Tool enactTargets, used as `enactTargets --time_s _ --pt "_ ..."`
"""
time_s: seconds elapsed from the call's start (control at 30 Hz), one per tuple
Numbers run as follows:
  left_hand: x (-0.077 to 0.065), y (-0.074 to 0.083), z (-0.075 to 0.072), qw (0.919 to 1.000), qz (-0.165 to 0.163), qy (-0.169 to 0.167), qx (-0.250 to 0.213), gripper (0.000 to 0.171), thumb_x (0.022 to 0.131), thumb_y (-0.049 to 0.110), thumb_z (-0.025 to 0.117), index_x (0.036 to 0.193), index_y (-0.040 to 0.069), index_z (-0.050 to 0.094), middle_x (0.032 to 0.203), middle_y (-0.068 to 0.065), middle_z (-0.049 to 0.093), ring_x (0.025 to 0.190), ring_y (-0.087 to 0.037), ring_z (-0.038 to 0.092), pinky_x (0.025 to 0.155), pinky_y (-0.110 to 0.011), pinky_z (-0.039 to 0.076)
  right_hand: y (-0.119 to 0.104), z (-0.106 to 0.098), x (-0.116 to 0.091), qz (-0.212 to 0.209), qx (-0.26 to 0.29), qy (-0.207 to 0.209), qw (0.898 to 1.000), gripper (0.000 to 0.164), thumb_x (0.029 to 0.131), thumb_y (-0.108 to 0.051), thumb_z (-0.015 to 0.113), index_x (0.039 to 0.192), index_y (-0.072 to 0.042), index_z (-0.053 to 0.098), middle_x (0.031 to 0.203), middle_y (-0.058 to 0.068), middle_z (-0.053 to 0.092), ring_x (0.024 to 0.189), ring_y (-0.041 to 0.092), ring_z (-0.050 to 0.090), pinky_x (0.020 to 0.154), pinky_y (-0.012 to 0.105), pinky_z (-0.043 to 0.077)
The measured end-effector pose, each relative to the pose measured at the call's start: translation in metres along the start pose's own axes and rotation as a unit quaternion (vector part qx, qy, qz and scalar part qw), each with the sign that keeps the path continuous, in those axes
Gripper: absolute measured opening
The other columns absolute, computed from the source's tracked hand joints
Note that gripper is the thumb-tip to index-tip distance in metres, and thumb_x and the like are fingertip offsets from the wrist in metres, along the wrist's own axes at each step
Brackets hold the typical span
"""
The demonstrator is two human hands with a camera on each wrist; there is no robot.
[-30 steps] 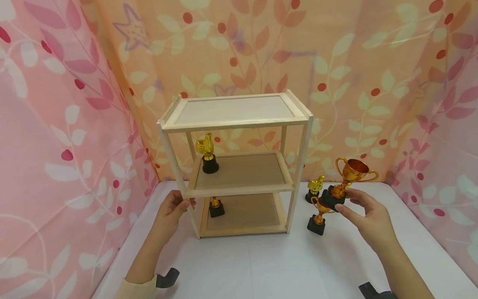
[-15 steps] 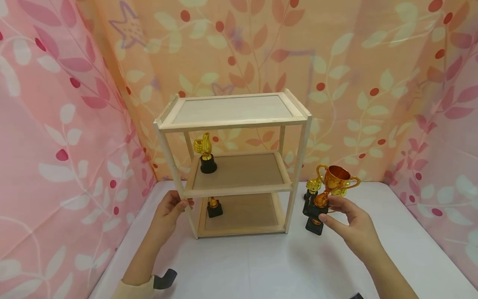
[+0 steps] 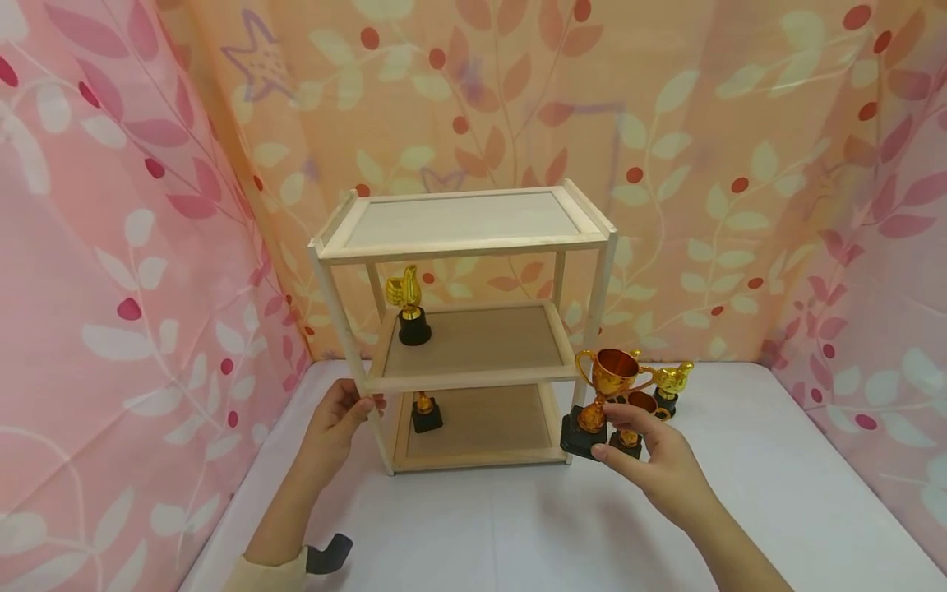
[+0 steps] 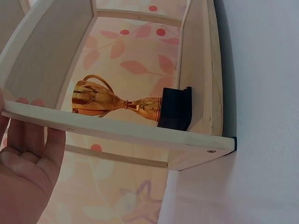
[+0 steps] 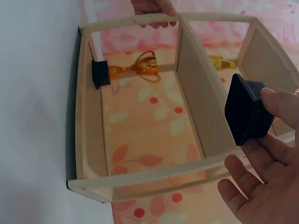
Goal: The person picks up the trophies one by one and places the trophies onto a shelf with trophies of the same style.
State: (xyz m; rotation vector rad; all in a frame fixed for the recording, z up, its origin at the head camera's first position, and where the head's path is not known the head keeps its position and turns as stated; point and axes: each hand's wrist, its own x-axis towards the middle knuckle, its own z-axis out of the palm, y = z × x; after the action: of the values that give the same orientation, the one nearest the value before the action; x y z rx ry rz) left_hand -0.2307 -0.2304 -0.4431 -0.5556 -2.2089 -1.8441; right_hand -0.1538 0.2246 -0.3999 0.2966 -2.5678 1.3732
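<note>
My left hand (image 3: 336, 423) grips the left front post of a pale wooden three-tier shelf (image 3: 473, 380). With thumb and fingers, my right hand (image 3: 662, 469) pinches a gold trophy cup (image 3: 612, 374) low down by its black base, in front of the shelf's right post. In the right wrist view that black base (image 5: 245, 109) faces the camera; the cup is mostly out of view. A gold thumbs-up trophy (image 3: 414, 329) stands on the middle tier at the left. Below it, on the bottom tier, is another trophy cup (image 4: 96, 98), its top hidden in the head view.
Right of the shelf, behind my right hand, stand a partly hidden trophy cup (image 3: 642, 402) and a thumbs-up trophy (image 3: 672, 380). A further gold tip (image 3: 635, 353) shows behind the held cup. Floral cloth (image 3: 473, 99) encloses the white table (image 3: 473, 534).
My right hand has carried the trophy cup leftward and lower, from above the standing trophies to beside the shelf's right front post. My left hand keeps its grip on the left post.
</note>
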Motion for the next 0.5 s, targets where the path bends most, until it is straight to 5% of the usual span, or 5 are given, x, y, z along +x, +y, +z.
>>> enactTargets --time_s 0.5 --pt "-0.001 0.001 0.000 1.0000 -0.005 0.003 0.005 0.027 0.107 0.015 0.054 0.126 -0.003 0.045 0.115 -0.023 0.063 0.107 -0.016 0.067 0.096 -0.020 0.053 -0.009 0.041 0.011 -0.027 0.039 -0.050 0.998 0.052 0.087 -0.039 0.082 0.132 -0.022 0.064 0.134 -0.003 0.066 0.133 0.030 0.055 0.110 0.071 0.036"
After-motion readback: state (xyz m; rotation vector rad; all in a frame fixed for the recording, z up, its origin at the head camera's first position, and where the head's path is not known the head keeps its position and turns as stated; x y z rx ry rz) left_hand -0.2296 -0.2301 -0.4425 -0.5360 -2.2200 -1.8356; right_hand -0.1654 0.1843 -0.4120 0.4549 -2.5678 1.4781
